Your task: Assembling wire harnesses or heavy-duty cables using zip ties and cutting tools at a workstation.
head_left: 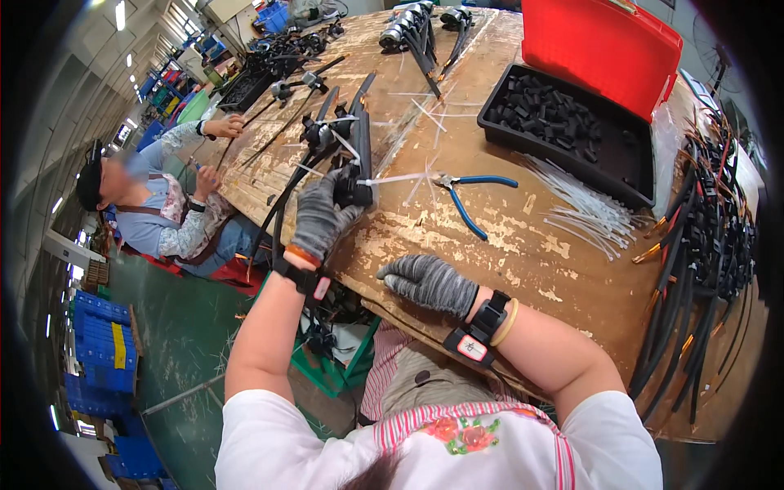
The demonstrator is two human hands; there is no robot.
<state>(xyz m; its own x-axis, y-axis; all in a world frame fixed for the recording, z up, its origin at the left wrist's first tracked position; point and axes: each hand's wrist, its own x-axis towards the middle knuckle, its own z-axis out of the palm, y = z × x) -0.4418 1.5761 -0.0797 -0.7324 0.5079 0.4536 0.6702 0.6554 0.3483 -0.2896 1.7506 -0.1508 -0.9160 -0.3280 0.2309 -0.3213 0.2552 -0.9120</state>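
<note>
My left hand (317,219), in a grey striped glove, is closed on the lower end of a black cable bundle (364,151) near the table's front edge. A white zip tie (396,178) is looped round the bundle, its tail sticking out to the right. My right hand (431,283), gloved alike, lies on the tabletop near the front edge, fingers pointing left and slightly bent; nothing shows in it. Beyond it lie blue-handled cutting pliers (465,204), handles spread. The left palm and part of the bundle are hidden by the glove.
Loose white zip ties (584,216) lie beside a black tray (563,151) of small black parts, its red lid (600,49) raised. Black cables (694,245) are heaped at the right. Other cable assemblies (408,33) lie at the back. A co-worker (167,192) sits at the left, handling a cable.
</note>
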